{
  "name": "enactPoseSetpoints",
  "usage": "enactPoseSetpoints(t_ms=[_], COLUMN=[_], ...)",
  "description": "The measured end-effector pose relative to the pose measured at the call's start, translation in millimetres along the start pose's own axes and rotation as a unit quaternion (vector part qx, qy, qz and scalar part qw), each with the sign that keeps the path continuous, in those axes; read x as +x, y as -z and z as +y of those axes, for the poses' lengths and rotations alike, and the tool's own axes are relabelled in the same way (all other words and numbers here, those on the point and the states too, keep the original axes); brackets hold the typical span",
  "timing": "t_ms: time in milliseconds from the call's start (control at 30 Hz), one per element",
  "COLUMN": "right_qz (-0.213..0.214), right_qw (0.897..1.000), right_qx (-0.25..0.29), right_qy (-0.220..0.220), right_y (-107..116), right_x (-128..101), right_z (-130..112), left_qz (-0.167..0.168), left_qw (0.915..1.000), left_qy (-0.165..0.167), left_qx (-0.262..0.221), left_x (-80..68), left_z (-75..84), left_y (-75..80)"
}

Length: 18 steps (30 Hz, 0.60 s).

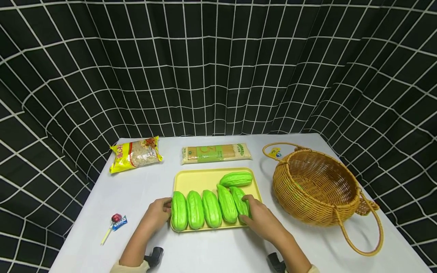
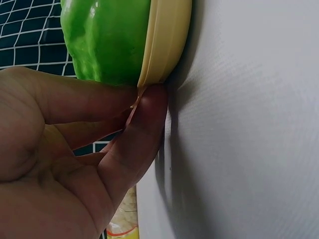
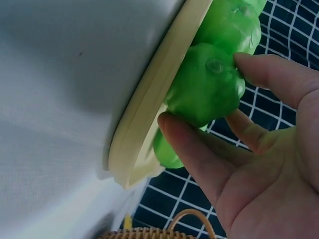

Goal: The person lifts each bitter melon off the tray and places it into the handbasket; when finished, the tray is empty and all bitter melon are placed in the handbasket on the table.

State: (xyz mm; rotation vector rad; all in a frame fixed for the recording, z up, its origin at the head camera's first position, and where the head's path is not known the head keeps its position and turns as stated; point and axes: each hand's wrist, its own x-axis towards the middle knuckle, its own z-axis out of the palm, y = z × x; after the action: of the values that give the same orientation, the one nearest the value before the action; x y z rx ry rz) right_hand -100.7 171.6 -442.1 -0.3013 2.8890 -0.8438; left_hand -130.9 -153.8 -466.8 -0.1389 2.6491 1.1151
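A pale yellow tray (image 1: pixel 199 176) holds several bright green ridged bitter gourds (image 1: pixel 212 208), most side by side along its near part. Another bitter gourd (image 1: pixel 236 179) lies crosswise at the tray's far right corner. At the tray's left side, my left hand (image 1: pixel 157 214) pinches the rim; the left wrist view has the fingertips (image 2: pixel 152 102) right against the tray wall, below a gourd. My right hand (image 1: pixel 261 218) grips the rightmost gourd of the row (image 3: pixel 207 84), thumb and fingers on either side of it. That gourd leans against its neighbour.
Behind the tray lies a noodle packet (image 1: pixel 216 153), with a yellow food bag (image 1: pixel 136 154) farther left. A wicker basket (image 1: pixel 307 208) with looped handles stands right, a small yellow-blue item (image 1: pixel 274 152) behind it. Left are a lollipop (image 1: pixel 116 218) and a blue-wrapped candy (image 1: pixel 120 223).
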Motion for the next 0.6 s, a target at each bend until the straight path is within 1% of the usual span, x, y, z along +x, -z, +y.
enactPoseSetpoints(t_ms=[100,200,333,400,467,533,600], right_qz=[0.014,0.039,0.103,0.145,0.194,0.239,0.267], right_qw=[1.0,0.999,0.994,0.989,0.981,0.971,0.963], right_qx=[0.0,0.013,0.03,0.031,0.027,0.022,0.014], right_qy=[-0.002,-0.01,-0.003,0.002,0.005,-0.001,-0.019], right_y=[2.6,12.2,38.5,54.7,70.3,84.1,96.4], right_x=[-1.4,-5.7,-14.8,-19.8,-24.5,-28.0,-30.3], right_z=[0.9,0.0,-3.7,-4.7,-3.6,-0.1,6.5], left_qz=[-0.001,-0.003,0.0,0.002,0.003,0.004,0.003], left_qw=[1.0,1.0,0.9999,0.9999,0.9999,0.9999,0.9999], left_qy=[0.0,0.0,0.001,0.003,0.002,0.003,0.005], left_qx=[0.002,0.006,0.011,0.013,0.015,0.015,0.015], left_x=[0.1,0.5,0.5,0.0,-0.2,-0.6,-0.3], left_z=[0.2,0.8,2.2,3.1,3.7,3.9,3.3], left_y=[-0.2,0.1,1.1,1.6,1.7,1.5,1.3])
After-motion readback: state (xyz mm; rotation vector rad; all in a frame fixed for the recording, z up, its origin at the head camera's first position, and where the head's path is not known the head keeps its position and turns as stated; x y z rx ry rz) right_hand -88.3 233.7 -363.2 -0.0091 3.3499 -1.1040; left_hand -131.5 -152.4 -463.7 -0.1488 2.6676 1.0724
